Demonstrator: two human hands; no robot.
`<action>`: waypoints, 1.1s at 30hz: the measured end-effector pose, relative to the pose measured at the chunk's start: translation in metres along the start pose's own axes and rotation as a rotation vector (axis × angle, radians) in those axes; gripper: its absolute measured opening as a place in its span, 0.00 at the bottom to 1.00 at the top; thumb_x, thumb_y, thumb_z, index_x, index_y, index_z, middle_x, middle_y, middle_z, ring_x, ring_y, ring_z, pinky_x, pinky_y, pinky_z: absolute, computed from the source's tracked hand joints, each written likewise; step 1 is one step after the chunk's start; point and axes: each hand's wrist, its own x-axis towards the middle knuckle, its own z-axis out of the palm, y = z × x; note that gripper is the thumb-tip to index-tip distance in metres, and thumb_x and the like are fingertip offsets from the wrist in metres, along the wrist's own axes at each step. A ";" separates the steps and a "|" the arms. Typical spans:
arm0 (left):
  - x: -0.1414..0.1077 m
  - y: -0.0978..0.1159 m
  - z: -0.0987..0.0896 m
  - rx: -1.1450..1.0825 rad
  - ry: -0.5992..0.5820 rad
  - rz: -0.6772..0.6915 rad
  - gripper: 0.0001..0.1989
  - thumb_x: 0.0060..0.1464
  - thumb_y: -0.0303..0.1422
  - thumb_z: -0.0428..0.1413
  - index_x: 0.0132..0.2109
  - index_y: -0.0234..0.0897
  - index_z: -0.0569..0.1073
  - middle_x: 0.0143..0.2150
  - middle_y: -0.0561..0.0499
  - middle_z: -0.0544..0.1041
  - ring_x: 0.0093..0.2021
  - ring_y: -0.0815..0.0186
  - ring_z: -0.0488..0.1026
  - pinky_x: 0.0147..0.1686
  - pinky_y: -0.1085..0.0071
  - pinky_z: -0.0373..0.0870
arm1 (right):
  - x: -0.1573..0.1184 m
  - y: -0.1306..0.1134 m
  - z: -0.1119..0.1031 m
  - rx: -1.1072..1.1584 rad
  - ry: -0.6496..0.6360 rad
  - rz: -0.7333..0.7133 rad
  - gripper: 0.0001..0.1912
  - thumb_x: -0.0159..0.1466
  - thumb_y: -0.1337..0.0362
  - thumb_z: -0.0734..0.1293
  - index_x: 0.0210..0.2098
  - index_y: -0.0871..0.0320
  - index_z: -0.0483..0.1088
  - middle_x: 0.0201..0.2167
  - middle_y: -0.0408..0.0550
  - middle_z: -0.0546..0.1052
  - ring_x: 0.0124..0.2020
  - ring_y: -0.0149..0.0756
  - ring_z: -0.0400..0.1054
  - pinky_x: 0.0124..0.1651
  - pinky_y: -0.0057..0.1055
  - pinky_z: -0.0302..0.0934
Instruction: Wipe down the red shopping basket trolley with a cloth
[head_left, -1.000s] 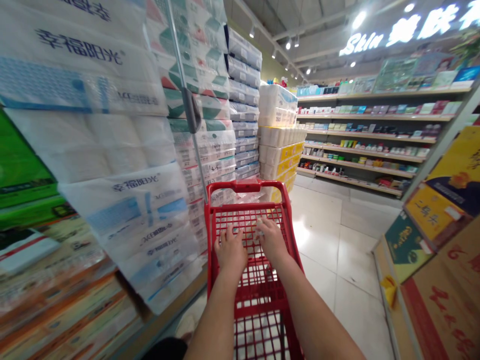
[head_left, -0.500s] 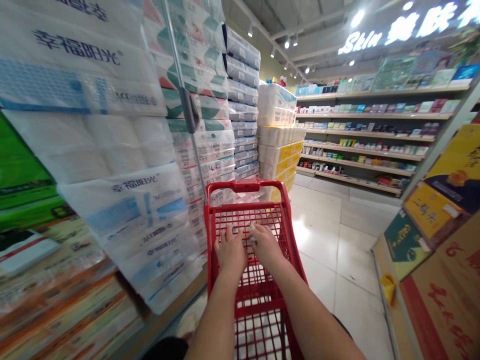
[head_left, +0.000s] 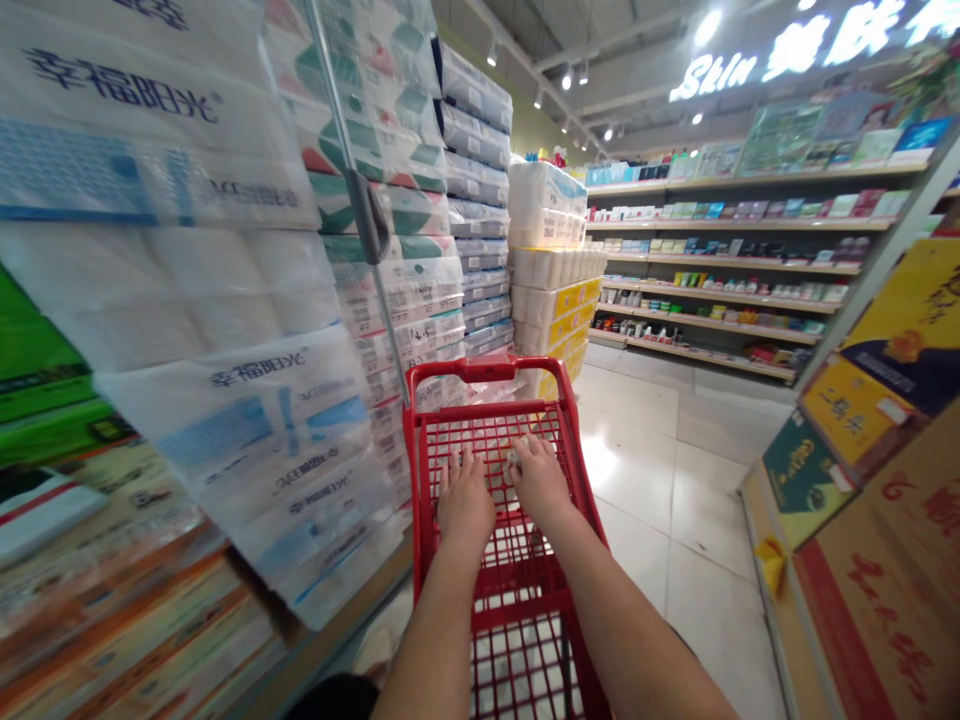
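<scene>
Centrally: one red cart (head_left: 487, 369), w/ two hands over its mesh (head_left: 502, 430). L hand (head_left: 466, 505): fingers spread, nearly straight, nothing visible in its grasp. R hand (head_left: 540, 478): fingers bent, partly closed; sth pale at the fingertips, too small to ID; whether it's held can't be told. Hand–mesh contact likewise unclear. Left, near to far: four pack stacks, i.e. white-blue (head_left: 225, 300), green-white (head_left: 397, 90), grey-blue (head_left: 480, 190), white-yellow (head_left: 551, 275). One pole (head_left: 330, 90), w/ one grey clip (head_left: 367, 215), slants in front of the 2nd stack. Far right: one lit sign (head_left: 810, 50) above six shelf boards (head_left: 739, 227). Near right: one green box (head_left: 806, 465) next to one yellow box (head_left: 851, 410).
</scene>
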 end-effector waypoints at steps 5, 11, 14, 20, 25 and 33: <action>0.000 0.000 -0.003 -0.023 -0.046 0.001 0.28 0.56 0.24 0.47 0.64 0.34 0.62 0.70 0.44 0.53 0.70 0.54 0.47 0.66 0.57 0.51 | 0.000 -0.001 -0.002 0.113 -0.087 -0.129 0.22 0.59 0.73 0.61 0.52 0.57 0.70 0.49 0.51 0.74 0.52 0.42 0.62 0.57 0.36 0.56; 0.001 -0.001 0.000 -0.045 -0.022 0.000 0.29 0.54 0.24 0.49 0.64 0.34 0.62 0.70 0.45 0.53 0.70 0.55 0.46 0.67 0.58 0.49 | 0.006 0.011 0.005 0.203 0.110 0.100 0.25 0.58 0.74 0.62 0.55 0.65 0.64 0.58 0.60 0.65 0.56 0.42 0.61 0.58 0.37 0.56; 0.001 -0.002 0.001 -0.040 -0.017 0.002 0.27 0.55 0.24 0.47 0.63 0.35 0.63 0.70 0.45 0.54 0.70 0.55 0.47 0.66 0.58 0.50 | 0.004 0.009 0.005 0.276 -0.017 -0.045 0.19 0.56 0.76 0.64 0.47 0.60 0.71 0.50 0.54 0.71 0.51 0.38 0.65 0.54 0.32 0.59; 0.000 -0.001 -0.001 -0.030 0.024 -0.026 0.28 0.54 0.24 0.48 0.62 0.41 0.64 0.70 0.49 0.55 0.70 0.56 0.47 0.66 0.47 0.45 | 0.002 0.007 -0.001 0.261 -0.006 -0.017 0.21 0.56 0.73 0.66 0.50 0.57 0.72 0.47 0.50 0.76 0.51 0.41 0.64 0.56 0.34 0.57; -0.001 -0.001 -0.001 -0.030 0.019 -0.018 0.26 0.56 0.24 0.46 0.61 0.41 0.65 0.70 0.49 0.55 0.70 0.55 0.47 0.65 0.43 0.46 | -0.001 0.002 -0.005 0.247 -0.175 -0.169 0.21 0.55 0.73 0.67 0.48 0.54 0.74 0.46 0.48 0.76 0.48 0.40 0.67 0.52 0.32 0.58; 0.000 -0.002 0.000 -0.035 0.017 0.000 0.26 0.55 0.24 0.49 0.61 0.39 0.65 0.69 0.46 0.56 0.70 0.55 0.47 0.67 0.49 0.45 | -0.002 0.001 -0.017 0.115 -0.175 -0.065 0.16 0.56 0.72 0.66 0.44 0.56 0.75 0.44 0.50 0.75 0.45 0.39 0.67 0.48 0.30 0.59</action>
